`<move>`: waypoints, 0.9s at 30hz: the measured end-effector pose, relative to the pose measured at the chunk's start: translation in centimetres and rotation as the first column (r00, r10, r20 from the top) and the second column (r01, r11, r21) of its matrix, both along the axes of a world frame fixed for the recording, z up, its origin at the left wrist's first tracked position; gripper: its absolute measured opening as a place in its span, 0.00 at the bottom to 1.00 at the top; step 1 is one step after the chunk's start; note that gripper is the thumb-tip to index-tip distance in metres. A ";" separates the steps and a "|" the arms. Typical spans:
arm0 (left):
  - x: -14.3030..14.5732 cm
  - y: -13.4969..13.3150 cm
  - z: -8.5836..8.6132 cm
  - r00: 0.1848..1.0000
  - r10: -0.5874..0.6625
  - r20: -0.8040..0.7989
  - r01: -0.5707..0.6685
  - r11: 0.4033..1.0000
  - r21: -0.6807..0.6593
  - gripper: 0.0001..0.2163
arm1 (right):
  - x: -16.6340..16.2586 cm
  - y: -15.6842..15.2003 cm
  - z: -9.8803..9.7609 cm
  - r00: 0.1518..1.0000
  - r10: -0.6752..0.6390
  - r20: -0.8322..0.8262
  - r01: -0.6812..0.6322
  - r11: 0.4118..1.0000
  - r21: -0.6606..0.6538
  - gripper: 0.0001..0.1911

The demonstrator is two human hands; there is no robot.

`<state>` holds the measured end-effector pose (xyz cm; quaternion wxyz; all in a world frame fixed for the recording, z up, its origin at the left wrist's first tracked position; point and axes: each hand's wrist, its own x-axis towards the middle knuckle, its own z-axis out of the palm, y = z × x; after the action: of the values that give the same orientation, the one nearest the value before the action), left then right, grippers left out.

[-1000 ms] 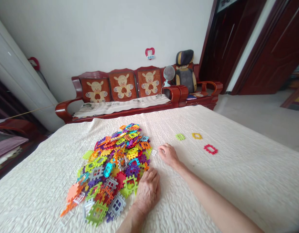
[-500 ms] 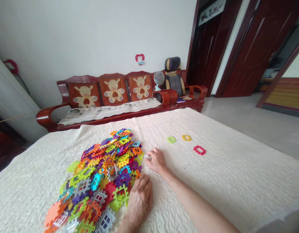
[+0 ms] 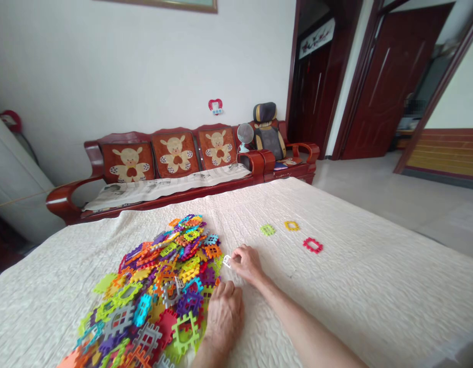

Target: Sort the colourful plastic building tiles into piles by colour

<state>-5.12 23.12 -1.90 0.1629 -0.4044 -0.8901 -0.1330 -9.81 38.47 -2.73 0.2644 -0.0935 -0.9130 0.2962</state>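
My right hand pinches a small white window-shaped plastic piece between thumb and fingers, just off the right side of a heap of colourful interlocking plastic building pieces. Closer to me, my left hand rests against the heap's right edge, back of the hand up and fingers curled under. Its fingertips are hidden, so whatever it may hold does not show. A lime green square frame piece lies right beside it. To the right lie a green piece, a yellow frame piece and a red frame piece, apart from each other.
The pieces lie on a cream quilted cover. Beyond its far edge stands a wooden sofa with bear cushions, a small fan and a wooden chair with a massage cushion. Tiled floor runs along the right.
The view has tipped up slightly. The white piece in my right hand has turned to show more of its face. My left hand stays by the heap.
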 end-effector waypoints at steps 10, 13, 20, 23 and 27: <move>0.8 -0.3 -0.6 1.000 0.009 -0.011 -0.007 0.991 0.130 0.08 | -0.1 0.3 -0.2 0.998 0.041 -0.050 -0.039 0.998 0.045 0.08; 0.5 -0.5 -0.5 0.999 0.045 -0.008 -0.043 0.989 0.143 0.07 | 0.0 0.3 -0.2 0.997 0.063 -0.054 -0.059 0.995 0.079 0.10; 0.2 -0.9 -0.8 0.998 0.052 -0.024 -0.048 0.986 0.161 0.08 | 0.1 0.2 -0.4 0.998 0.066 -0.021 -0.063 0.991 0.121 0.06; 0.1 -0.9 -0.9 0.998 0.047 -0.036 -0.040 0.984 0.172 0.09 | 0.2 0.1 -0.5 0.997 0.076 -0.017 -0.073 0.989 0.129 0.06; 0.3 -1.0 -0.7 0.998 0.040 -0.037 -0.034 0.987 0.156 0.10 | 0.3 0.2 -0.7 0.996 0.091 -0.023 -0.088 0.988 0.129 0.08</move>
<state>-4.84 22.12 -2.59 0.2142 -0.3764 -0.8810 -0.1907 -9.51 38.68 -3.42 0.2696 -0.0309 -0.9295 0.2499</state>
